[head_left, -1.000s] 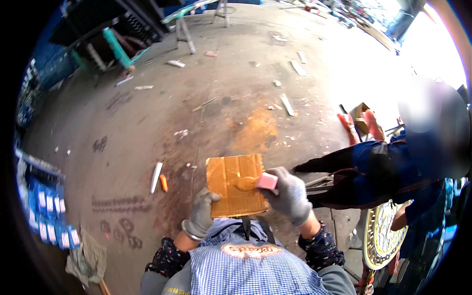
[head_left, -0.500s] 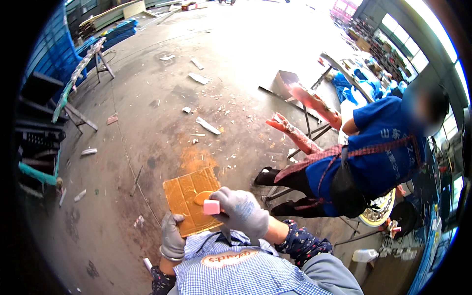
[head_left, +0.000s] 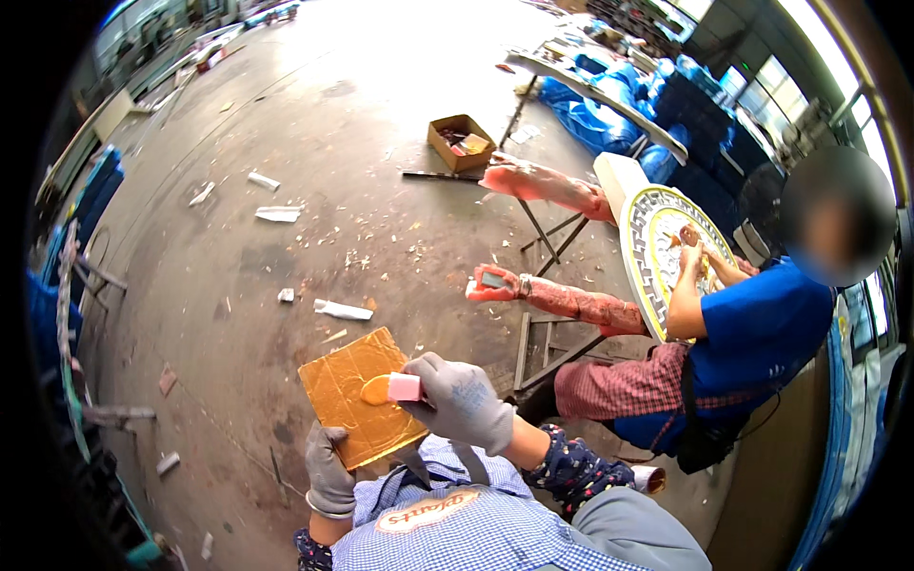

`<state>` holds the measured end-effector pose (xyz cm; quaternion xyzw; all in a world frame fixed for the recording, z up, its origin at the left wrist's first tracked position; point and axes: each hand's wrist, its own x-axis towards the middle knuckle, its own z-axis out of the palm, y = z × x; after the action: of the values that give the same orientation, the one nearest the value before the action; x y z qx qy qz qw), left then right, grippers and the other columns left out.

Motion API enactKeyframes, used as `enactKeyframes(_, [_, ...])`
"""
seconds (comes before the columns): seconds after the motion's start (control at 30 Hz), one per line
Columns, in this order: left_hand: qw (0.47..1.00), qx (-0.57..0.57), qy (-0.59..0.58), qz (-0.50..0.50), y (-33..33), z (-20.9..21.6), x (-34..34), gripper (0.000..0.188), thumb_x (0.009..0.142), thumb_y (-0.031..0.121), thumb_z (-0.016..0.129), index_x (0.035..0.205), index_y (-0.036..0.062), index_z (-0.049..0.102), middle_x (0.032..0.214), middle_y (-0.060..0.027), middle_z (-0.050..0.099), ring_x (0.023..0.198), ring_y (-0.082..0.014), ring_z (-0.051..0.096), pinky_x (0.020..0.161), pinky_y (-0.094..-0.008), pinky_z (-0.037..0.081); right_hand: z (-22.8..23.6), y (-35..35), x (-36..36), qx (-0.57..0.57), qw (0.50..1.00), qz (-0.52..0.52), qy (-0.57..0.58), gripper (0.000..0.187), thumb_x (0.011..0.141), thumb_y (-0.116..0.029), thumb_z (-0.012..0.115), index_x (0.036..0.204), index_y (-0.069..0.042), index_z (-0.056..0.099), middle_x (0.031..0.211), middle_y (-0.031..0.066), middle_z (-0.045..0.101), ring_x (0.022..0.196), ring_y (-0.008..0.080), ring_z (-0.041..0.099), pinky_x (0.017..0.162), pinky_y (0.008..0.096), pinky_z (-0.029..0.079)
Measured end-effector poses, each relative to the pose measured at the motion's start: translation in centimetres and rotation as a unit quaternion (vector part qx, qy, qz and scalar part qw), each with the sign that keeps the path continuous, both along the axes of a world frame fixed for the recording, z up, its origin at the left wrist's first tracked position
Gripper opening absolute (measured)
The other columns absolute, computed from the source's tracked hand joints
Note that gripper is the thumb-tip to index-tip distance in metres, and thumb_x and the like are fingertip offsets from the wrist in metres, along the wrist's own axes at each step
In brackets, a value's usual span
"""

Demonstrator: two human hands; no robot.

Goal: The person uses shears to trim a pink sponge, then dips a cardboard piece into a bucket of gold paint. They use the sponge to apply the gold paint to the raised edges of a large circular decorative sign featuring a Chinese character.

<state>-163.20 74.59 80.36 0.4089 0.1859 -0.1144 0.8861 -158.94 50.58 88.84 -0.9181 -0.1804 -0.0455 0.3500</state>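
My left hand (head_left: 330,471), in a grey work glove, is closed on the lower left edge of a golden-coated cardboard sheet (head_left: 343,366), with the thumb on top. In my right hand (head_left: 465,400), also gloved in grey, a small pink block (head_left: 405,387) is pinched between the fingers. The block is over the right side of the sheet; whether it touches the surface I cannot tell. Beside it on the sheet shows a yellowish oval patch (head_left: 375,390), perhaps wet paint.
To the right, a co-worker in a blue shirt (head_left: 752,324) handles a round patterned panel (head_left: 647,257) on a stand. Reddish wrapped supports (head_left: 590,306) jut toward me. An open carton (head_left: 459,157) stands ahead. Scraps (head_left: 343,310) litter the floor.
My view has swung rightward, bringing the round panel and the carton's contents into sight. My hands keep their holds on the sheet and the pink block, which has shifted slightly left.
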Motion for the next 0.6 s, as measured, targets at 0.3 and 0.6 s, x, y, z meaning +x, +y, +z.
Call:
enactKeyframes(0.3, [0.99, -0.008, -0.007, -0.141, -7.6, 1.5, 25.2, 0.049, 0.089, 0.01, 0.052, 0.135, -0.0035, 0.056, 0.131, -0.0156, 0.066, 0.117, -0.03, 0.068, 0.102, -0.0419, 0.056, -0.5, -7.4, 18.4, 0.064, 0.996, -0.06, -0.009, 0.034, 0.085, -0.021, 0.077, 0.11, -0.006, 0.059, 0.098, 0.016, 0.064, 0.082, 0.0368, 0.07, 0.07, 0.0451, 0.057])
enactKeyframes(0.6, [0.957, -0.011, 0.009, -0.289, -19.4, 1.5, 45.4, 0.054, 0.086, 0.009, 0.053, 0.138, -0.0058, 0.054, 0.131, -0.0158, 0.065, 0.119, -0.0287, 0.067, 0.101, -0.0396, 0.057, -0.5, -17.3, 30.6, 0.198, 0.935, -0.291, -0.028, 0.037, 0.087, -0.019, 0.084, 0.114, -0.004, 0.063, 0.099, 0.0156, 0.07, 0.084, 0.0301, 0.073, 0.073, 0.0382, 0.057])
